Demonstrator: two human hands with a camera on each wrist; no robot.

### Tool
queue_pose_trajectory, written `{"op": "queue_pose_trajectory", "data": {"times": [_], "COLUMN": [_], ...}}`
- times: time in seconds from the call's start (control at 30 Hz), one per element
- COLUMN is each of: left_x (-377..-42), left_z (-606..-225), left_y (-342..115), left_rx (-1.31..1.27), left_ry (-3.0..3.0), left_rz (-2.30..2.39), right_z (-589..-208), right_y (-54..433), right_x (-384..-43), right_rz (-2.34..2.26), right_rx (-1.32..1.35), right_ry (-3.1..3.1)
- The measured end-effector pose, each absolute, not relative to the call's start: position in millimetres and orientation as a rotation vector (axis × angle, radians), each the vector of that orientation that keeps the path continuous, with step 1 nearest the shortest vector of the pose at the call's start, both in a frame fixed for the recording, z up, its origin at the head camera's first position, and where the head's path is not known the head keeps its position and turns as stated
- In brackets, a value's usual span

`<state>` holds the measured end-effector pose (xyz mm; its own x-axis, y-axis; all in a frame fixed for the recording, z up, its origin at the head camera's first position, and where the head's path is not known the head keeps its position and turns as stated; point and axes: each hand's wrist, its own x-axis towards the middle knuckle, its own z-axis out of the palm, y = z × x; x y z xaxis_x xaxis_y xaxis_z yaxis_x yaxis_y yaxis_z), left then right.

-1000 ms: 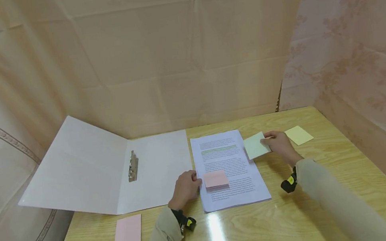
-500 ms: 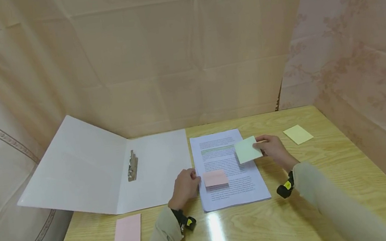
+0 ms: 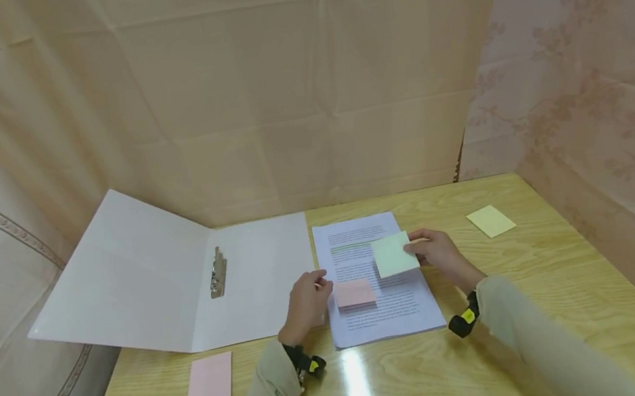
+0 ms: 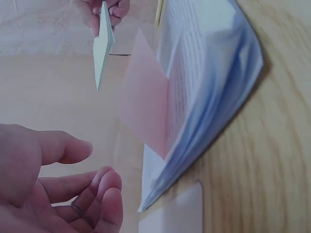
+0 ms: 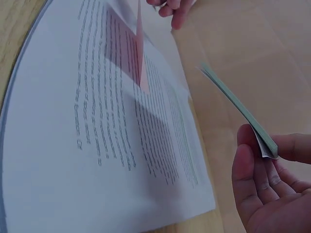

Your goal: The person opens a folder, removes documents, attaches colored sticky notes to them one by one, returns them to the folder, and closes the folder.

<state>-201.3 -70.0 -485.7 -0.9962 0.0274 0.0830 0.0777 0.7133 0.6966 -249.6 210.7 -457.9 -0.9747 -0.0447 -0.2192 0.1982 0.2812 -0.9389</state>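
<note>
My right hand [image 3: 434,253] pinches a pale green sticky note pad [image 3: 394,254] by its right edge and holds it above the stack of printed pages [image 3: 392,317]. In the right wrist view the pad [image 5: 238,104] appears edge-on, thumb on one side and fingers on the other. A pink sticky note [image 3: 355,292] is stuck to the top page; the left wrist view shows this note [image 4: 143,97] standing up from the paper. Close to the stack's left edge, my left hand [image 3: 306,302] holds nothing, its fingers loosely bent and the thumb apart from them.
An open white folder [image 3: 262,277] with a metal clip [image 3: 218,273] lies left of the pages, its cover raised at a slant. A pink sticky note pad [image 3: 209,379] rests in front of the folder. Toward the back right is a yellow sticky note pad [image 3: 491,221] on the wooden table [image 3: 545,309].
My right hand has carried the green pad leftward and slightly nearer, from the pages' right edge to over the text. My left hand has risen a little from the stack's left edge.
</note>
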Motion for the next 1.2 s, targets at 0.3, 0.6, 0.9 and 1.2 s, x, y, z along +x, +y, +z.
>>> {"op": "queue_pose_trajectory", "data": {"times": [0.3, 0.6, 0.9, 1.2], "left_x": [-197.2, -196.0, -194.2, -192.7], "left_z": [-475.0, -470.3, -468.4, -471.2], "left_y": [-63.5, -56.8, -48.1, -41.8], "left_rx": [-0.119, -0.176, -0.171, -0.147], "left_ry": [-2.803, -2.724, -2.688, -2.601], "left_rz": [-1.282, -1.453, -1.685, -1.834], "right_z": [-456.0, -452.4, -455.5, -458.3], "right_y": [197.6, 184.7, 176.1, 171.5], "right_x": [-242.0, -232.8, -227.8, -224.4], "right_rz": [-1.729, -1.814, -1.834, -1.836], "right_rx": [0.128, 0.082, 0.081, 0.053], "right_ry": [2.310, 2.212, 2.173, 2.164]}}
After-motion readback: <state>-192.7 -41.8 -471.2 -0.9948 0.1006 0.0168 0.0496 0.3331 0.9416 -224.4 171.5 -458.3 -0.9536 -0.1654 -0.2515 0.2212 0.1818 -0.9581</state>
